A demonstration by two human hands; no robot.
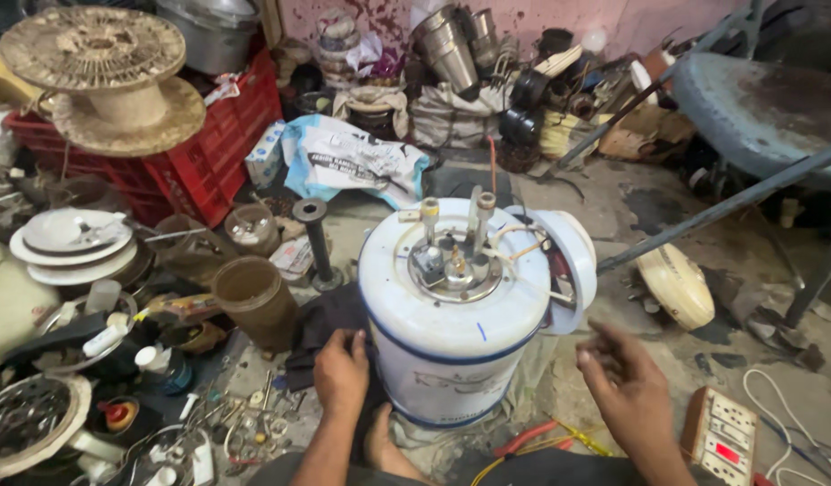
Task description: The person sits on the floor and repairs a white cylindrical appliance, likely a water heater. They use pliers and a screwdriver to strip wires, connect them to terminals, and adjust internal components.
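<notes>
two hands: left hand (341, 371) touching white water heater (453, 317)

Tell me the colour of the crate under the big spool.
Red crate, clearest in the head view, upper left.

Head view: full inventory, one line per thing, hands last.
white cylindrical water-heater tank with blue bands: 1, white, centre, on its end with pipes and fittings on top
round white end cover: 1, white, against the tank's right side
brown cylindrical container: 1, brown, left of the tank
red plastic crate: 1, red, upper left
empty wooden cable spool: 1, tan, on the crate
stacked white round plates: several, white, far left
steel vessels: several, silver, top centre
blue metal chair: 1, blue-grey, upper right
switch-and-socket board: 1, white on wood, lower right
red-handled pliers: 1, red, floor below tank
left hand: on the tank's lower left side
right hand: open, in the air right of the tank
</notes>
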